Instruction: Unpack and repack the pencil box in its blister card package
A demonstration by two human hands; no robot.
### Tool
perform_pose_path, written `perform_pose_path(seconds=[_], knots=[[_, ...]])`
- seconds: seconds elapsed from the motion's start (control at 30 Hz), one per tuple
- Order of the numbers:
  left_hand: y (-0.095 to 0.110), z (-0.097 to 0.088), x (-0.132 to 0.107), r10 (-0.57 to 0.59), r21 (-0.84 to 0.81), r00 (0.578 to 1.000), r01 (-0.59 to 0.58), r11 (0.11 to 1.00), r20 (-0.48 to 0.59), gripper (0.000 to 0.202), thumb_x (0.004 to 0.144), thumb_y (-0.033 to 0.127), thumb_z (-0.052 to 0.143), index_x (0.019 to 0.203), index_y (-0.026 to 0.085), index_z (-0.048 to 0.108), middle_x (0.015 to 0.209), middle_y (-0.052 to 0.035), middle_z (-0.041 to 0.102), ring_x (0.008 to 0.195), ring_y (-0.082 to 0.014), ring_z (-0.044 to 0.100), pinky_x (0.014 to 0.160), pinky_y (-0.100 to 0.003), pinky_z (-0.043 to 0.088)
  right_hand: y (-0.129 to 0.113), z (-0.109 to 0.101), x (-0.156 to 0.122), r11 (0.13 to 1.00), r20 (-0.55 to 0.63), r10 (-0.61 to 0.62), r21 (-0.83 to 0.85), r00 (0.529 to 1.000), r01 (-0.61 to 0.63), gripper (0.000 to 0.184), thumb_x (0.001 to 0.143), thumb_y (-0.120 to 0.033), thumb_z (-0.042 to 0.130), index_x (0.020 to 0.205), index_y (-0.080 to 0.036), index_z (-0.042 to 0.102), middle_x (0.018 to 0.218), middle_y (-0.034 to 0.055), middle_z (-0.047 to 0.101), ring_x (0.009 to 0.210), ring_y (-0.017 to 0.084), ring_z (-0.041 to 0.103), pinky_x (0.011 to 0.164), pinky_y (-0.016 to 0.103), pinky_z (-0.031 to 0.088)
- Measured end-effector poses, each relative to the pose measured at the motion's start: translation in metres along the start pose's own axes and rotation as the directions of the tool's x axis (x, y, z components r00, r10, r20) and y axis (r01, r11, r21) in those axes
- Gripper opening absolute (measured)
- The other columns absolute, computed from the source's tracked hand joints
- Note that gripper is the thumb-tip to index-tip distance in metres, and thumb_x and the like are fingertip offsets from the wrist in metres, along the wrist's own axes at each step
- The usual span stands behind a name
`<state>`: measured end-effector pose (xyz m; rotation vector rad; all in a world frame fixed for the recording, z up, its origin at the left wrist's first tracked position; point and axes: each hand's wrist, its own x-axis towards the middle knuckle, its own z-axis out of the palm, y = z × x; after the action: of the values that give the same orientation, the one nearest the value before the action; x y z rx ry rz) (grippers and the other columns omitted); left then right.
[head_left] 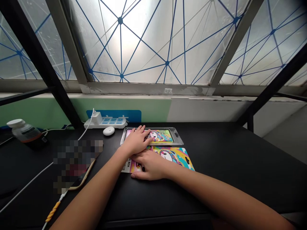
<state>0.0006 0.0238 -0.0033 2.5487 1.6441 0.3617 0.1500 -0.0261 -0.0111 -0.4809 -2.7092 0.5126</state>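
Note:
My left hand point(137, 140) lies flat with fingers spread over the left part of a clear plastic tray point(177, 138) that holds a colourful cartoon-printed pack point(165, 135). Closer to me, my right hand point(152, 164) rests on a printed cardboard card point(181, 156) with a cartoon face and a small black hang hole at its right end. Its fingers point left, and the fingertips come close to my left wrist. The two forearms converge at the table's middle. Under my palms, parts of the card and the pack are hidden.
A white power strip point(107, 122) with a plugged-in charger stands against the wall, a round white case point(108, 131) in front of it. To the left are a white-capped bottle point(25, 131), a blurred-out device point(76, 166) and a white cable point(26, 187). Black metal bars rise at both sides.

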Motion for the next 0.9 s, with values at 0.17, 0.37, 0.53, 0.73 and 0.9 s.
perform_pose_path(seconds=[0.17, 0.37, 0.53, 0.73, 0.9], knots=[[-0.001, -0.002, 0.001, 0.015, -0.006, 1.000, -0.015, 1.000, 0.006, 0.064, 0.100, 0.061, 0.031, 0.151, 0.024, 0.043, 0.162, -0.0116, 0.031, 0.151, -0.0300, 0.023, 0.119, -0.050, 0.021, 0.007, -0.004, 0.001, 0.997, 0.039, -0.067, 0.040, 0.997, 0.066, 0.054, 0.091, -0.044, 0.062, 0.137, -0.016, 0.057, 0.137, 0.0123, 0.063, 0.130, 0.026, 0.055, 0.111, 0.036, 0.039], [0.005, -0.005, 0.000, -0.030, -0.008, 0.999, 0.030, 1.000, 0.025, 0.064, 0.100, 0.060, 0.032, 0.151, 0.024, 0.043, 0.163, -0.0108, 0.029, 0.151, -0.0311, 0.023, 0.119, -0.050, 0.021, 0.016, -0.001, 0.005, 0.999, 0.065, 0.032, 0.028, 0.997, -0.034, 0.057, 0.087, -0.057, 0.065, 0.132, -0.021, 0.064, 0.122, 0.0102, 0.072, 0.114, 0.029, 0.066, 0.095, 0.036, 0.051], [0.007, -0.006, -0.002, -0.044, -0.013, 0.998, 0.045, 0.999, 0.034, 0.063, 0.100, 0.060, 0.032, 0.151, 0.025, 0.042, 0.163, -0.0096, 0.028, 0.151, -0.0307, 0.023, 0.120, -0.050, 0.021, 0.016, -0.001, 0.005, 1.000, 0.051, 0.027, -0.005, 0.998, -0.027, 0.057, 0.087, -0.059, 0.064, 0.129, -0.021, 0.065, 0.120, 0.0099, 0.073, 0.110, 0.028, 0.068, 0.090, 0.034, 0.051], [0.006, -0.004, 0.000, -0.038, -0.013, 0.999, 0.039, 0.999, 0.023, 0.063, 0.100, 0.059, 0.030, 0.151, 0.023, 0.042, 0.163, -0.0109, 0.029, 0.151, -0.0296, 0.021, 0.120, -0.050, 0.020, 0.021, 0.008, 0.008, 0.981, -0.032, -0.073, -0.183, 0.997, 0.066, 0.042, 0.091, -0.055, 0.060, 0.099, -0.017, 0.074, 0.091, 0.0091, 0.078, 0.087, 0.026, 0.071, 0.079, 0.034, 0.050], [0.002, -0.002, 0.000, -0.047, 0.000, 0.999, 0.047, 0.999, -0.016, 0.054, 0.102, 0.049, 0.029, 0.145, 0.022, 0.049, 0.162, -0.0097, 0.031, 0.151, -0.0279, 0.024, 0.120, -0.048, 0.022, 0.031, -0.009, 0.003, 0.958, -0.258, -0.117, -0.284, 0.959, 0.041, 0.042, 0.100, -0.042, 0.045, 0.071, -0.022, 0.068, 0.068, 0.0051, 0.072, 0.068, 0.020, 0.064, 0.068, 0.032, 0.046]])
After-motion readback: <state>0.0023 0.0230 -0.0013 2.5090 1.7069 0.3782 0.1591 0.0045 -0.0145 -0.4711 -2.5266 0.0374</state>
